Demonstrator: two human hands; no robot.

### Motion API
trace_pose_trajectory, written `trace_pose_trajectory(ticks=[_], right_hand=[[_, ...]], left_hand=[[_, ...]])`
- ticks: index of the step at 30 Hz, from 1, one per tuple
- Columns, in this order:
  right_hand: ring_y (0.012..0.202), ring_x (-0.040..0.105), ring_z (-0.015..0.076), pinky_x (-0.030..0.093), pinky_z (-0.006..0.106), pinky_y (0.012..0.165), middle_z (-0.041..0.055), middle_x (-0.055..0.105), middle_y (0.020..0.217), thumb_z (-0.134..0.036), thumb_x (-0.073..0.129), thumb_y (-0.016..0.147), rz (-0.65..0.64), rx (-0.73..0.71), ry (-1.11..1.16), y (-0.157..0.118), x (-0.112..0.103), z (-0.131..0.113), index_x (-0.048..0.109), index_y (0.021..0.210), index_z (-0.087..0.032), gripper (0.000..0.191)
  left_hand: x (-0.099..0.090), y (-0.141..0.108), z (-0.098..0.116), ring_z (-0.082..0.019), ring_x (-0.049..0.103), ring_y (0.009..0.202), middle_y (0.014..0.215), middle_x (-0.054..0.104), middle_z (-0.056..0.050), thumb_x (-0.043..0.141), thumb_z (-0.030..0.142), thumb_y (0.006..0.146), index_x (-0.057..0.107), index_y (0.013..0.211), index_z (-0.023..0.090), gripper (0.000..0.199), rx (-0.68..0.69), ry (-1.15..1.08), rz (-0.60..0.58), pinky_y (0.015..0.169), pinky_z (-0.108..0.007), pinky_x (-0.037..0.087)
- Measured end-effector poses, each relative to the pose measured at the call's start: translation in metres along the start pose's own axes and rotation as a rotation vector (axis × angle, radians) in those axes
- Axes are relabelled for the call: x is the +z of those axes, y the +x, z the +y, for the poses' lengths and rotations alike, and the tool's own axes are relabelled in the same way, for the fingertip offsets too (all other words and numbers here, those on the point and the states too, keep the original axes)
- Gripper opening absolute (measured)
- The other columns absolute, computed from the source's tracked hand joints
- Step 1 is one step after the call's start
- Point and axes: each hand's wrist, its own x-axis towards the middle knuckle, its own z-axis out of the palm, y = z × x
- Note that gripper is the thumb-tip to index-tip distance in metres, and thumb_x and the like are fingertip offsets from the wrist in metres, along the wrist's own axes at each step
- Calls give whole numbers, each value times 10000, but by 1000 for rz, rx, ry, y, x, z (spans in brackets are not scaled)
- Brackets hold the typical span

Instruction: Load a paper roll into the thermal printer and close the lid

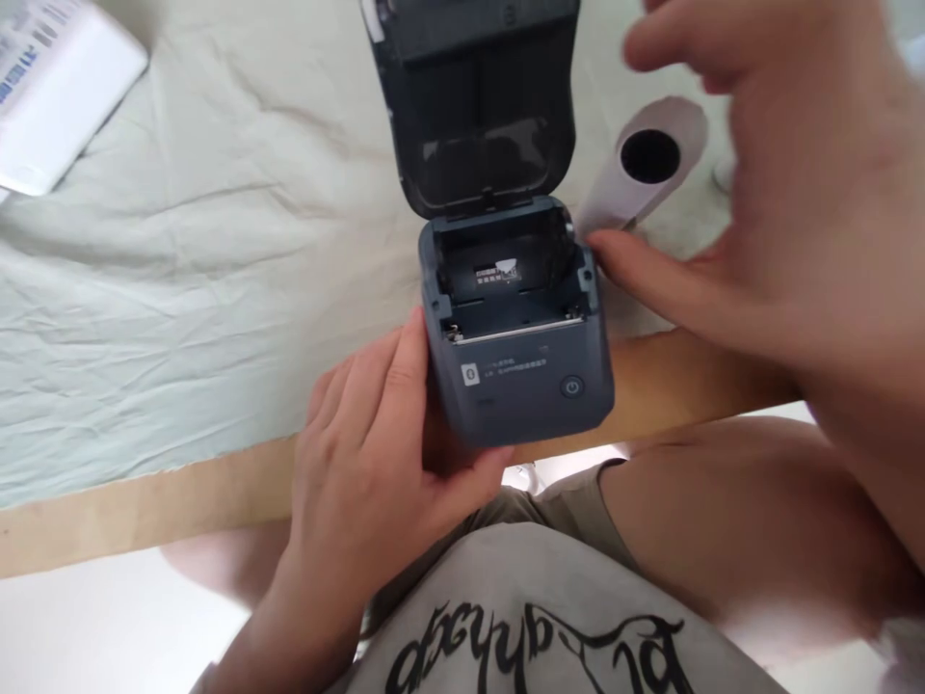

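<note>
A dark blue-grey label printer is at the middle, its black lid swung up and back. The compartment inside holds no roll; a small printed sticker shows on its inner wall. My left hand grips the printer's left side and front, with the thumb under the front edge. To the right, my right hand is spread and blurred. Its thumb tip is at the printer's right rim, perhaps touching it, while the other fingers are raised away.
Just right of the printer lies a white rounded object with a black oval on it. A white box with print is at the upper left. Wrinkled pale green cloth covers the table, whose wooden edge runs before my lap.
</note>
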Motion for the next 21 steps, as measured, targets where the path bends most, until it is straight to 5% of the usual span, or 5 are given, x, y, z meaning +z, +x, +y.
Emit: trace_pose_trajectory(ticks=[3, 5, 12, 17, 21], right_hand=[[1629, 656, 273, 542, 474, 1331, 36, 683, 1753, -505, 634, 1137, -3, -79, -158, 8, 1, -5, 569, 1750, -289, 653], [1514, 733, 274, 554, 514, 1270, 22, 730, 1695, -538, 675, 1125, 1, -48, -227, 8, -1, 2, 570, 1744, -333, 661], [1513, 736, 274, 586, 513, 1241, 10, 778, 1596, -576, 620, 1138, -77, 8, -217, 6, -6, 17, 657, 1580, -309, 518], [1454, 748, 260, 602, 514, 1208, 12, 835, 1441, -672, 587, 1137, -1, -59, -166, 8, -1, 10, 789, 1478, -313, 535], [1589, 698, 261, 640, 495, 1080, -9, 860, 1432, -692, 364, 1237, 96, 85, -180, -4, 4, 11, 899, 1251, -349, 636]], left_hand=[[0, 0, 0, -482, 814, 1415, 1625, 789, -181, 841, 417, 1021, 460, 1892, 285, 960, 6, 32, -2, 1215, -663, 680], [0, 1, 1, -473, 812, 1425, 1623, 793, -182, 830, 420, 1024, 480, 1881, 269, 939, 16, 36, -2, 1219, -639, 681], [-2, 0, 3, -473, 802, 1445, 1634, 793, -178, 805, 436, 1055, 470, 1878, 289, 901, -5, 19, -14, 1238, -660, 679], [-4, 0, 3, -475, 802, 1471, 1658, 781, -174, 795, 470, 1088, 437, 1895, 310, 897, -16, 21, -34, 1258, -672, 680], [-3, 2, 3, -483, 810, 1466, 1644, 782, -183, 791, 507, 1125, 431, 1904, 312, 880, -6, -5, -26, 1240, -684, 689]])
